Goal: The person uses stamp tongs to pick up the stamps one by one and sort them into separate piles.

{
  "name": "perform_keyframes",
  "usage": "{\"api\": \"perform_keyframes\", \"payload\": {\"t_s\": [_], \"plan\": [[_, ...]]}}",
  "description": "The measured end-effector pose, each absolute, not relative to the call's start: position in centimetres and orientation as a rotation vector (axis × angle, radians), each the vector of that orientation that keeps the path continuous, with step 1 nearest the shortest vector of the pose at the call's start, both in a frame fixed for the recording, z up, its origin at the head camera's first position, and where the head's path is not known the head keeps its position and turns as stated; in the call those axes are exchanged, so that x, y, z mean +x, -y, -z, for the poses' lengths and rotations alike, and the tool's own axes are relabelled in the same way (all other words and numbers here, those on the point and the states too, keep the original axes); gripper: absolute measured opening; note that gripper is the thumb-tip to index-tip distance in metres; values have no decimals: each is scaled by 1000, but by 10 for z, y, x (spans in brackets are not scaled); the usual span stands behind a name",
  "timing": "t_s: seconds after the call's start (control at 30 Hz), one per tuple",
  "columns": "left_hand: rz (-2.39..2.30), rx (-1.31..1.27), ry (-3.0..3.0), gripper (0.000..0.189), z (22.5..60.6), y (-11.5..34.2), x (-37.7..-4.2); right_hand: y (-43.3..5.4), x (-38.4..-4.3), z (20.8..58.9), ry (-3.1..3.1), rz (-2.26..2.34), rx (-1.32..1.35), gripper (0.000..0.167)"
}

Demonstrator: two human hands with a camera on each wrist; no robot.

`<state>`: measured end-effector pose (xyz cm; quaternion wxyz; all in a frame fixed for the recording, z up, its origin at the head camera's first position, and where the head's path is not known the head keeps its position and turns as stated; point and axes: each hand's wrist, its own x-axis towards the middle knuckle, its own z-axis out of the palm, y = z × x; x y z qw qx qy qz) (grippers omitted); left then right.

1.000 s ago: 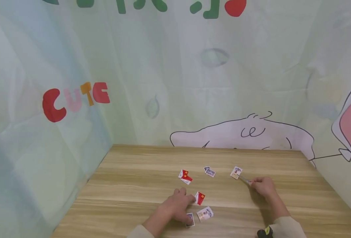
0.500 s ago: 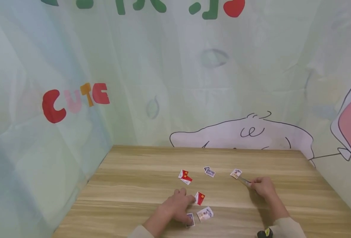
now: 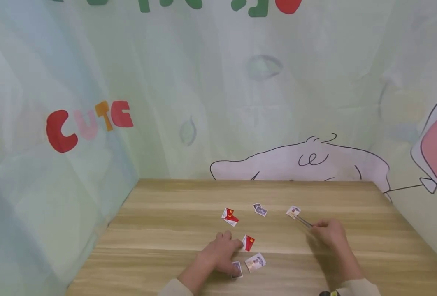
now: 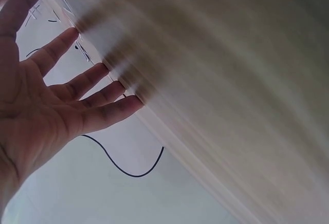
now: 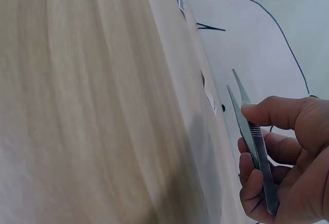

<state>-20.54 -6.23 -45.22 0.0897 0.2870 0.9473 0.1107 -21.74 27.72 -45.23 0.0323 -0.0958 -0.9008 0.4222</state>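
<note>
Centre stage on the wood-grain tabletop (image 3: pixel 159 213) lies a lone red-and-white card (image 3: pixel 248 243), and just to its left comes the left hand (image 3: pixel 217 254), fingers spread and relaxed, thumb lying over a small dark card (image 3: pixel 238 269) in front of that lone card and slightly left. Over to the lone card's right, the right hand (image 3: pixel 331 233) has metal tweezers (image 3: pixel 304 222) pinched between thumb and curled fingers, and look, the prong tips stand slightly apart! They reach toward the far picture card (image 3: pixel 293 211), behind the lone card and well right; whether they touch it, the views cannot tell. Directly in front of the lone card and a touch right, there's the near picture card (image 3: pixel 255 262). Behind it and left, two overlapping red cards (image 3: pixel 232 219); behind and a little right, two overlapping dark cards (image 3: pixel 261 211). Far beyond the lone card rises a pale green backdrop (image 3: pixel 189 61).
</note>
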Motion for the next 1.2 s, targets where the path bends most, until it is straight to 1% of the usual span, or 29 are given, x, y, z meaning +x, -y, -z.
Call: {"api": "perform_keyframes", "payload": {"t_s": [0.23, 0.53, 0.7, 0.97, 1.2], "plan": [[-328, 860, -2812, 72, 453, 64, -208, -268, -214, 449, 2768, -1321, -268, 20], [-320, 846, -2816, 69, 450, 63, -206, -254, -212, 456, 2746, -1437, -188, 20], [-329, 836, -2816, 70, 449, 64, -207, -248, -212, 456, 2759, -1407, -167, 21], [-342, 839, -2823, 69, 448, 64, -207, -234, -214, 454, 2763, -1391, -57, 18], [-356, 838, -2813, 68, 449, 65, -207, -224, -217, 456, 2771, -1403, -28, 18]]}}
